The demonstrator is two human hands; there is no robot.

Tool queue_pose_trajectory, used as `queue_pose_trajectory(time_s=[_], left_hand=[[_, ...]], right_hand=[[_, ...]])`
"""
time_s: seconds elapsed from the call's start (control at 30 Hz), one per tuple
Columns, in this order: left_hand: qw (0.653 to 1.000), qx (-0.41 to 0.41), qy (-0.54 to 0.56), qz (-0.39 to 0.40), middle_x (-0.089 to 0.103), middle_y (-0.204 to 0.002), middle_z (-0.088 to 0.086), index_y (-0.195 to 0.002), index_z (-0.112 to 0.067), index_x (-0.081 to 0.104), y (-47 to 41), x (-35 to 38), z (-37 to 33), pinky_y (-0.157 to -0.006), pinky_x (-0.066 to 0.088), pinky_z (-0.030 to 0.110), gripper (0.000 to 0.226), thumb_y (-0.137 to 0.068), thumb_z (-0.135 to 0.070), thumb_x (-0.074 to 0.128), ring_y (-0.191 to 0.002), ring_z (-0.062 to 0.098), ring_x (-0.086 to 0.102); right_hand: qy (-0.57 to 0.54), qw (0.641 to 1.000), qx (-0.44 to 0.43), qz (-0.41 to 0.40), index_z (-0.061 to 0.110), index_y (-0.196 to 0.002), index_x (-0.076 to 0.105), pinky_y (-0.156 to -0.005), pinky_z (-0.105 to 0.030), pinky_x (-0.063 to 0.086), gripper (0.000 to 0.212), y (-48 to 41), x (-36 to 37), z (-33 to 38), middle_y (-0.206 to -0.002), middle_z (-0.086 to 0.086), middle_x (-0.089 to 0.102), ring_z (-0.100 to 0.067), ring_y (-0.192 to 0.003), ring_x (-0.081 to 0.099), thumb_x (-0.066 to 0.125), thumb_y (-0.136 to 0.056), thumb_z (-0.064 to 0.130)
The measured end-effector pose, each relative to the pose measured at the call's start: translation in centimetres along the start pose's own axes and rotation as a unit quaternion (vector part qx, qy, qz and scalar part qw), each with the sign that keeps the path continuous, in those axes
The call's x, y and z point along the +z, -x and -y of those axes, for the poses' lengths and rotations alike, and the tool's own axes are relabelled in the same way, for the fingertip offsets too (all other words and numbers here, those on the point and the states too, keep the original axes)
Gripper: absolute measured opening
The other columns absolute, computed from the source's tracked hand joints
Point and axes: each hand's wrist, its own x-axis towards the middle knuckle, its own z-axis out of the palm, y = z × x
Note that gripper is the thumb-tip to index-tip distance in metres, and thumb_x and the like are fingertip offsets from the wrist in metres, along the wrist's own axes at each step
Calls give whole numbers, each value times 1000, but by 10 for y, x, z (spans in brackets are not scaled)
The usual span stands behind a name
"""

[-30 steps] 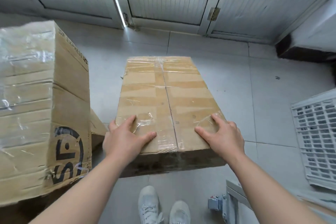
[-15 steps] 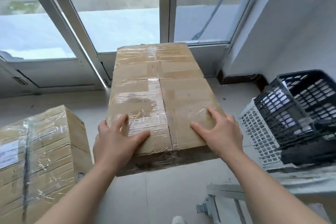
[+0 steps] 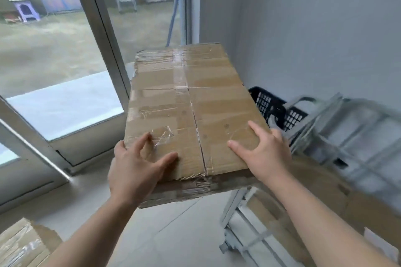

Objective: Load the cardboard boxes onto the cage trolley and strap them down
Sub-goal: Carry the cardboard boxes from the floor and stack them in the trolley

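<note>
Long taped cardboard box (image 3: 191, 115) was held off the floor, near end between both hands. Left hand (image 3: 134, 167): thumb and forefinger spread on the top face, other fingers hooked over the left edge. Right hand (image 3: 267, 154) mirrored that on the right edge. Same grip as half a second earlier, but the view had swung right, so the cage trolley (image 3: 347, 136) came in beside the right fingers, blurred. Brown cardboard (image 3: 321, 180) lay in it, under the right wrist. Black crate (image 3: 273, 108) sat just beyond the right fingertips, contents hidden. Second box (image 3: 19, 245) sat on the floor below the left forearm.
</note>
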Motion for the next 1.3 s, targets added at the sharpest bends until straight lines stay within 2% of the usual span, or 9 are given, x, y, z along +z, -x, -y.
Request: queue_pose_trajectory(time_s=[0.33, 0.57, 0.7, 0.87, 1.07, 1.13, 1.2, 1.3], left_hand=[[981, 169, 49, 84, 37, -143, 4, -129, -51, 47, 84, 32, -149, -94, 46, 39, 87, -49, -83, 64, -120, 25, 52], [952, 261, 45, 151, 42, -136, 5, -129, -49, 47, 182, 97, -248, -85, 49, 36, 92, -46, -90, 57, -113, 25, 55], [933, 290, 36, 211, 40, -138, 8, -132, -47, 45, 253, 146, -299, -85, 52, 37, 102, -42, -94, 50, -113, 26, 55], [907, 321, 0, 273, 37, -142, 12, -135, -46, 43, 335, 209, -343, -86, 54, 40, 99, -48, -91, 52, -113, 30, 56], [876, 349, -47, 329, 39, -142, 10, -136, -45, 43, 403, 281, -375, -87, 53, 39, 97, -51, -89, 56, -117, 28, 54], [867, 352, -57, 347, 40, -142, 8, -135, -46, 44, 421, 307, -383, -82, 51, 36, 95, -51, -89, 56, -115, 26, 55], [859, 350, -61, 369, 39, -142, 5, -132, -47, 45, 437, 333, -391, -79, 48, 33, 94, -49, -89, 56, -113, 23, 56], [844, 346, -70, 404, 41, -138, 4, -133, -46, 45, 456, 373, -404, -83, 51, 35, 96, -48, -88, 57, -111, 24, 57]], right_hand=[[-8, 979, 132, -158, 41, -138, 43, -98, -40, 41, 81, 86, -151, -119, -132, -10, 46, -30, -122, 45, 59, -66, 76], [-8, 954, 217, -207, 40, -138, 43, -97, -38, 41, 81, 152, -233, -241, -128, -10, 48, -30, -118, 48, 58, -67, 77], [14, 937, 276, -213, 41, -137, 42, -95, -40, 44, 82, 192, -274, -322, -126, -10, 49, -30, -117, 49, 55, -66, 79], [37, 916, 340, -210, 40, -137, 42, -92, -39, 44, 82, 239, -303, -414, -126, -10, 50, -30, -116, 49, 54, -66, 80], [32, 888, 420, -184, 40, -139, 40, -86, -37, 46, 85, 282, -308, -501, -127, -10, 49, -29, -114, 51, 50, -66, 83], [24, 879, 441, -182, 40, -138, 41, -85, -36, 44, 84, 291, -307, -526, -130, -9, 49, -28, -117, 50, 52, -66, 82], [30, 871, 457, -178, 39, -137, 43, -86, -36, 43, 83, 296, -308, -551, -130, -10, 51, -28, -118, 49, 53, -66, 81], [35, 854, 495, -155, 39, -138, 42, -89, -37, 45, 84, 298, -309, -587, -134, -10, 47, -28, -118, 50, 54, -66, 81]])
